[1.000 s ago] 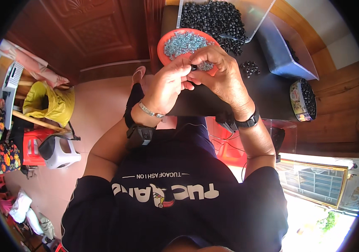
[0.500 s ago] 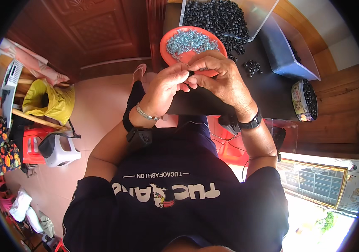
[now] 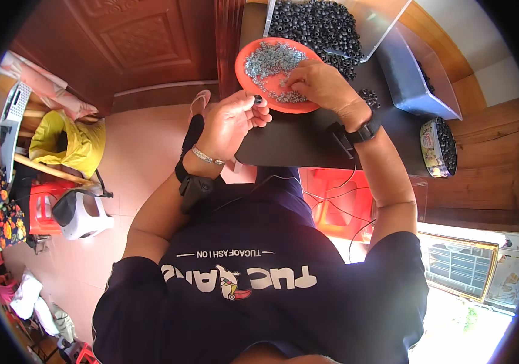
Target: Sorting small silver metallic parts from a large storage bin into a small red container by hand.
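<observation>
My left hand [image 3: 230,124] is raised at the table's near edge, thumb and fingertips pinching a small black round part [image 3: 258,99]. Over the orange plate [image 3: 242,76] is my right hand [image 3: 326,86], its fingertips pressed together among small shiny silvery metal pieces [image 3: 271,59]. Whatever those fingertips grip is too small to make out. The silvery pieces are heaped toward the plate's far side and scattered thinly nearer me.
Behind the plate, a clear bin holds many black round parts [image 3: 314,29]. A bluish bin [image 3: 408,76] and a round tin [image 3: 432,145] of black parts stand on the right. Loose black parts [image 3: 369,97] lie on the dark table [image 3: 387,142]. A cable hangs below my right wrist.
My hands have parted. The right moved from beside the left to the silvery pieces in the plate, while the left kept the black part and turned it upward into view.
</observation>
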